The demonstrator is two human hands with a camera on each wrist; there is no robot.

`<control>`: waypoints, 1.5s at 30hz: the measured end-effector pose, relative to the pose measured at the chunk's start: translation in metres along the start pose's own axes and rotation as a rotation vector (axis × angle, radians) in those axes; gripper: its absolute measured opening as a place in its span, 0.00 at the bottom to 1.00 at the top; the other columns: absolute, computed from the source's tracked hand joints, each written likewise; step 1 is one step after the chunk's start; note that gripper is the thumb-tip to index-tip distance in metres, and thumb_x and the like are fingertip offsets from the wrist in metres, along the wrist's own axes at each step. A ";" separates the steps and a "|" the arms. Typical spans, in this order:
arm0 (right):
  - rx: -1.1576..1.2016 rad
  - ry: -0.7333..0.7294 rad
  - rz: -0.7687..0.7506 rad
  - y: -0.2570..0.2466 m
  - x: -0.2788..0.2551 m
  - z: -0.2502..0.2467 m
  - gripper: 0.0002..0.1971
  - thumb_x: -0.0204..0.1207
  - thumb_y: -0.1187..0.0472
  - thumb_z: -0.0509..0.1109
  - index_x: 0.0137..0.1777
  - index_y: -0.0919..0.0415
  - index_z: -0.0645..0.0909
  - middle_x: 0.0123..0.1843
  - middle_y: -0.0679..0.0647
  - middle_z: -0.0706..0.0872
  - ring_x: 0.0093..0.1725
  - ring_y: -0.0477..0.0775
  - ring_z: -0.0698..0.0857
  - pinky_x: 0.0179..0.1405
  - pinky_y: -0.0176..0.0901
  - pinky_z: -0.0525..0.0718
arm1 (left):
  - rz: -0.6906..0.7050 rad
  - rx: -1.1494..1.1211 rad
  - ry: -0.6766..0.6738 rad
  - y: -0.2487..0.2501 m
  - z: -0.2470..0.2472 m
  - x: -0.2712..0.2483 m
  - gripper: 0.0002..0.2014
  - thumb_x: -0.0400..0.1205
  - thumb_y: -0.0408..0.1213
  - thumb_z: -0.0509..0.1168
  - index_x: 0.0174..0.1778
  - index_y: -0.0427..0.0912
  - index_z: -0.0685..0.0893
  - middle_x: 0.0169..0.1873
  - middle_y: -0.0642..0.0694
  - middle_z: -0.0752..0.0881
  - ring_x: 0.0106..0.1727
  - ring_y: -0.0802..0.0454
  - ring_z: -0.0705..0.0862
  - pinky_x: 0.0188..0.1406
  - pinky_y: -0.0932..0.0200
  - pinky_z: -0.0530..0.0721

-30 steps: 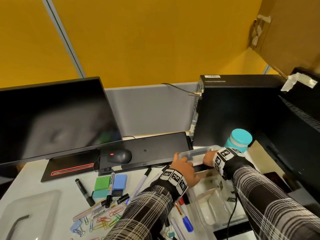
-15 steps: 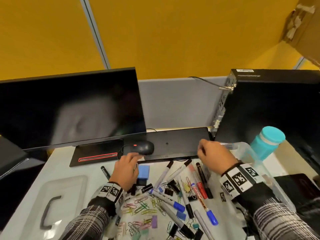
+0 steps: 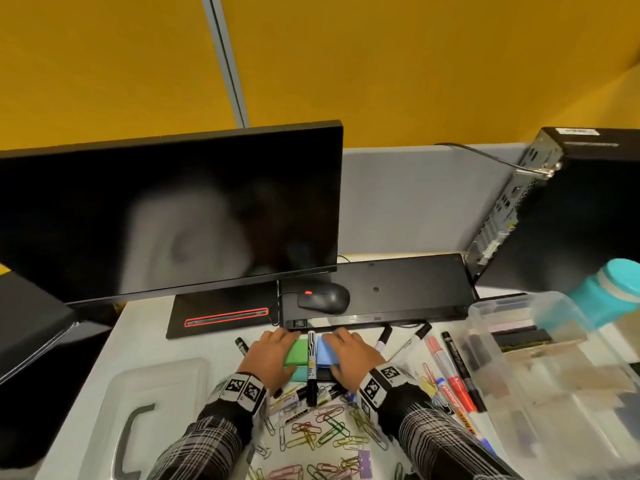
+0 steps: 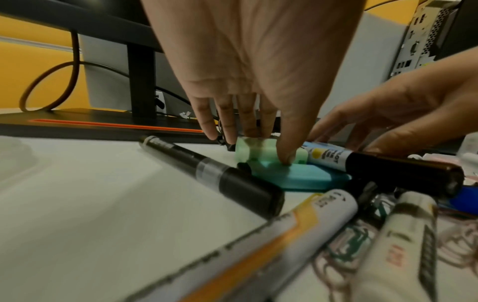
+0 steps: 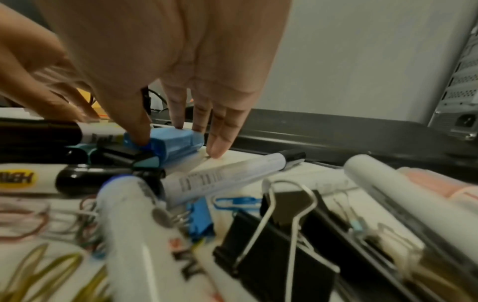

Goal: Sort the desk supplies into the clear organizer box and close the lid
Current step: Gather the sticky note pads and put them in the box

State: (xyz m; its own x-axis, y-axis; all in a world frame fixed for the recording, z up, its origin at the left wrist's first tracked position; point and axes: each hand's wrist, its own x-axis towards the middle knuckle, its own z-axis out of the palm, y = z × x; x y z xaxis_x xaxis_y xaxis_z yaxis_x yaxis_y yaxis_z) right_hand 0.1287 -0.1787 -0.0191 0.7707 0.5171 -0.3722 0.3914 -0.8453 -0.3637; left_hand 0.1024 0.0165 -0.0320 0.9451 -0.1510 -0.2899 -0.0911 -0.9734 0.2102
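Head view: we see the left hand [image 3: 273, 358] on the green sticky-note pad [image 3: 297, 351] and the right hand [image 3: 349, 356] on the blue sticky-note pad [image 3: 325, 353], a black marker [image 3: 311, 362] lying between them on the table [image 3: 149, 334], with the clear organizer box [image 3: 540, 368] open at right and its lid [image 3: 152, 410] at left. Left wrist view: thumb and fingers [image 4: 287, 143] pinch the green pad; we should lift it straight up, clear of the marker. Right wrist view: thumb and fingers [image 5: 178, 114] pinch the blue pad [image 5: 173, 143], best squeezed at opposite edges so the sheets stay together.
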 end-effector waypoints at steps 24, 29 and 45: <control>1.359 0.295 0.138 0.075 -0.105 -0.076 0.35 0.60 0.66 0.82 0.65 0.48 0.71 0.63 0.58 0.75 0.61 0.65 0.82 0.55 0.58 0.87 | -0.019 -0.532 0.147 0.062 -0.016 -0.028 0.26 0.74 0.49 0.72 0.65 0.55 0.70 0.55 0.54 0.81 0.53 0.55 0.82 0.51 0.63 0.78; 1.043 0.553 0.254 0.131 -0.136 -0.115 0.15 0.74 0.70 0.71 0.55 0.53 0.74 0.60 0.64 0.78 0.55 0.61 0.82 0.54 0.58 0.87 | 0.031 -0.497 0.157 0.087 -0.012 -0.027 0.21 0.76 0.47 0.71 0.63 0.54 0.74 0.59 0.55 0.75 0.57 0.51 0.81 0.57 0.56 0.79; -0.048 0.221 0.692 0.158 -0.117 -0.136 0.15 0.80 0.62 0.63 0.64 0.66 0.79 0.62 0.62 0.85 0.62 0.62 0.83 0.62 0.50 0.81 | 0.026 -0.664 0.170 0.134 -0.008 -0.031 0.22 0.88 0.43 0.49 0.79 0.48 0.60 0.75 0.49 0.69 0.74 0.54 0.69 0.74 0.56 0.65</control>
State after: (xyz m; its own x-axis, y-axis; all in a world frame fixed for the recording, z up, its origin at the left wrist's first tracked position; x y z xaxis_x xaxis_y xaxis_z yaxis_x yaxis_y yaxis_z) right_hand 0.1690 -0.3911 0.0824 0.9312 -0.1731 -0.3209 -0.2048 -0.9765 -0.0674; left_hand 0.0637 -0.1083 0.0129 0.9863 -0.0906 -0.1379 0.0463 -0.6501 0.7584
